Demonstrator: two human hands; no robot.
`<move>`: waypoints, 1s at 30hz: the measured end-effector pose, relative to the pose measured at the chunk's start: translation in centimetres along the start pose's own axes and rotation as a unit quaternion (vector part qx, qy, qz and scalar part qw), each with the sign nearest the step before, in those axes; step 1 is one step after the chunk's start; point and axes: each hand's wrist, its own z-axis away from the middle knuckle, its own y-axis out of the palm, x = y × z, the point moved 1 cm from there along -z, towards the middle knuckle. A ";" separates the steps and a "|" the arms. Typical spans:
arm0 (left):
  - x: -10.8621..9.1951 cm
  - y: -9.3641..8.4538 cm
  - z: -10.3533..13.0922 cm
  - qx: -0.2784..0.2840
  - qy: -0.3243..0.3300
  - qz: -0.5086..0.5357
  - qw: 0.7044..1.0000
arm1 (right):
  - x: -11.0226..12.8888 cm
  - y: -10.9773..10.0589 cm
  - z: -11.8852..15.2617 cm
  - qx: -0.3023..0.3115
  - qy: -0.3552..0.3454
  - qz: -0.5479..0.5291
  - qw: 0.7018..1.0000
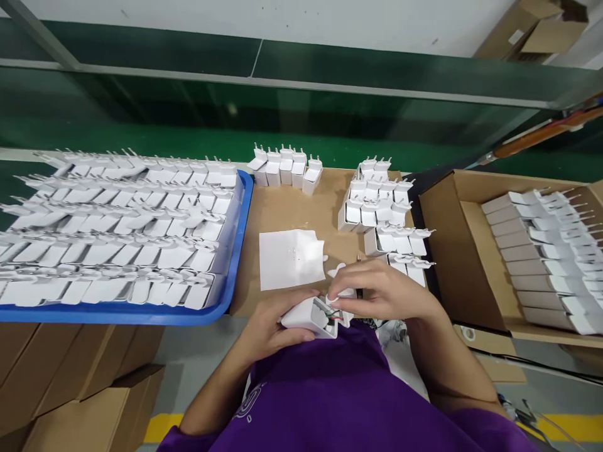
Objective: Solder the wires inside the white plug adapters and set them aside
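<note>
My left hand is wrapped round a white plastic housing, held near my body at the table's front edge. The housing's open end faces right, and red and green wires show inside it. At that end my right hand pinches a small white piece, partly covered by the fingers. Just behind the hands, a white sheet with tiny specks lies on the brown tabletop. Several similar white housings stand in rows behind my right hand.
A blue tray full of white housings is on the left. More housings stand at the back. On the right, a cardboard box holds another row. Cartons sit below left. An orange-handled tool hangs at upper right.
</note>
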 end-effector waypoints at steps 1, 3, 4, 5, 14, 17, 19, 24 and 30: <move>-0.1 0.0 0.0 0.000 0.000 -0.005 1.000 | 0.1 -0.2 0.2 0.020 0.000 0.001 1.000; -0.4 0.0 -0.1 0.000 -0.006 -0.015 1.000 | 0.3 -0.5 0.5 0.037 0.005 0.004 0.999; -0.5 0.1 -0.2 0.001 -0.011 -0.020 1.000 | 0.4 -0.6 0.7 0.038 0.008 0.005 0.999; -0.7 0.1 -0.3 0.003 -0.014 -0.025 1.000 | 0.5 -0.6 0.8 0.035 0.013 0.008 0.999; -1.4 0.5 -0.8 0.007 0.012 -0.067 0.998 | 0.4 -0.3 1.3 0.003 0.081 0.053 0.995; -1.5 0.5 -1.0 0.005 0.008 -0.096 0.995 | 0.5 -0.1 1.4 0.003 0.097 0.071 0.993; -1.7 0.5 -1.2 0.003 0.015 -0.111 0.994 | 0.5 0.1 1.4 -0.005 0.104 0.078 0.992; -1.9 0.4 -1.6 0.009 -0.003 -0.133 0.991 | 0.8 0.6 1.4 -0.044 0.111 0.077 0.990; -1.8 0.5 -1.1 0.002 -0.063 -0.120 0.991 | 0.6 1.8 1.5 -0.133 0.090 0.054 0.986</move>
